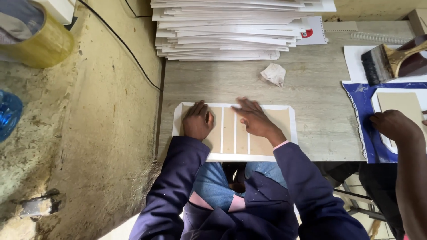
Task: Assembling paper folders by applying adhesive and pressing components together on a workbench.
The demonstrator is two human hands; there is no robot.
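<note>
Nearest: dark blue sleeves (178,186), both arms reaching forward. Left hand (197,121) lies loosely curled, pressing the left end of the white sheet with brown card strips (235,132); nothing gripped. Right hand (256,119) lies open and flat on the middle strips, fingers spread. Sheet's long axis runs left-right at the near edge of the grey table (311,89). Hands hide parts of the strips. Far right, another person's hand (393,126) on a blue sheet (362,111), cut off.

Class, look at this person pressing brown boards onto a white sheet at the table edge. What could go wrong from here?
1. The white sheet overhangs the table edge, so it may bend or slip.
2. The left hand and right hand press different brown boards; uneven pressure could shift the narrow gaps.
3. A co-worker's hand works close by on a blue sheet; elbows might collide.
</note>
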